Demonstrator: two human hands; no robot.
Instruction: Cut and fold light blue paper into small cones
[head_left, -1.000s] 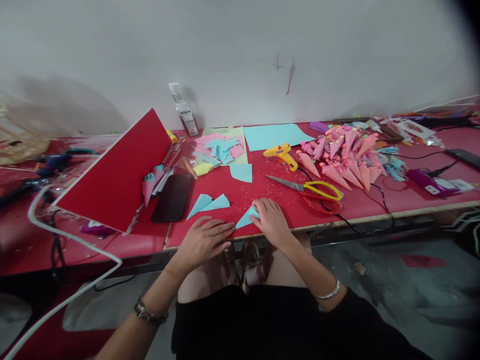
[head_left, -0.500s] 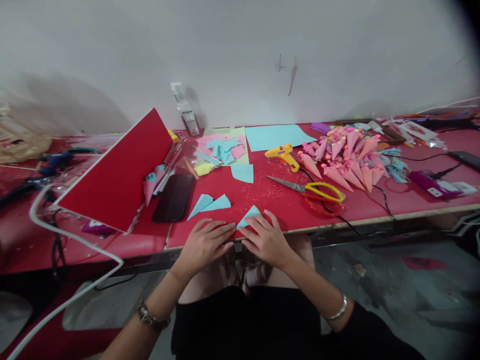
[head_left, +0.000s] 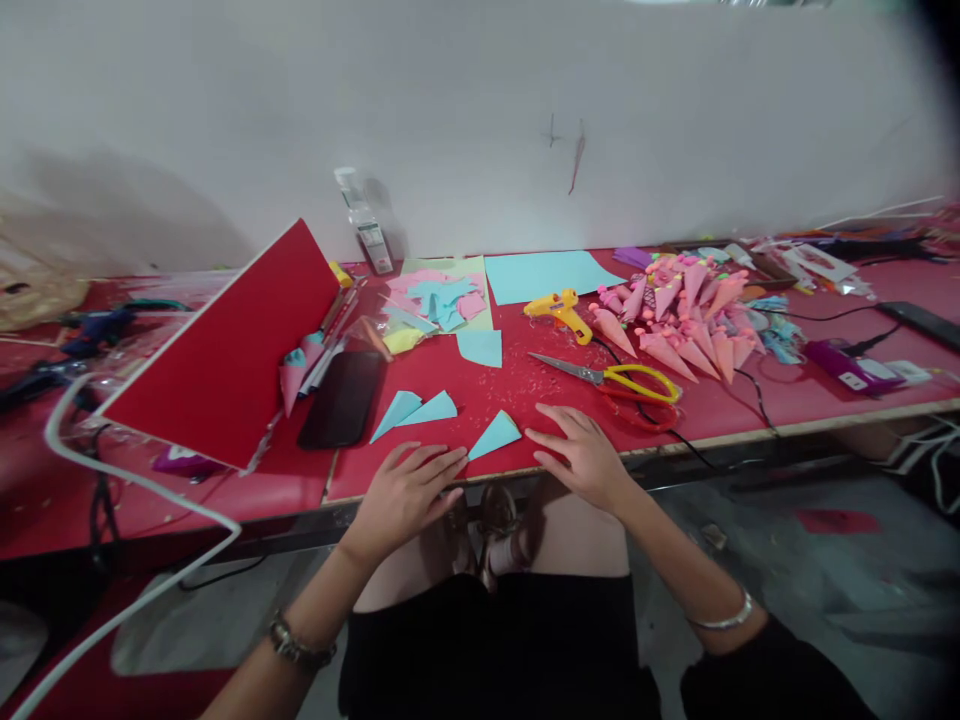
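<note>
A light blue paper cone [head_left: 496,435] lies at the table's front edge, between my two hands. My left hand [head_left: 409,492] rests flat at the edge, its fingertips at the cone's pointed end, fingers stretched out. To the right of the cone's wide end is my right hand [head_left: 581,455], fingers spread and holding nothing. Two more blue paper cones [head_left: 427,409] lie side by side beyond my left hand. Farther back is a flat blue paper piece [head_left: 481,349]. Scissors with yellow and red handles [head_left: 641,381] lie open beyond my right hand.
A yellow glue gun [head_left: 561,312] lies near a heap of pink cones [head_left: 694,315]. Paper scraps [head_left: 442,302] and a large blue sheet [head_left: 551,275] are at the back. A phone [head_left: 341,400], a leaning red board [head_left: 225,350] and a bottle [head_left: 367,230] stand left.
My right hand has lifted off the blue cone and moved right, its fingers spreading. The cone now lies uncovered. My left hand has stayed nearly in place. The view has shifted slightly.
</note>
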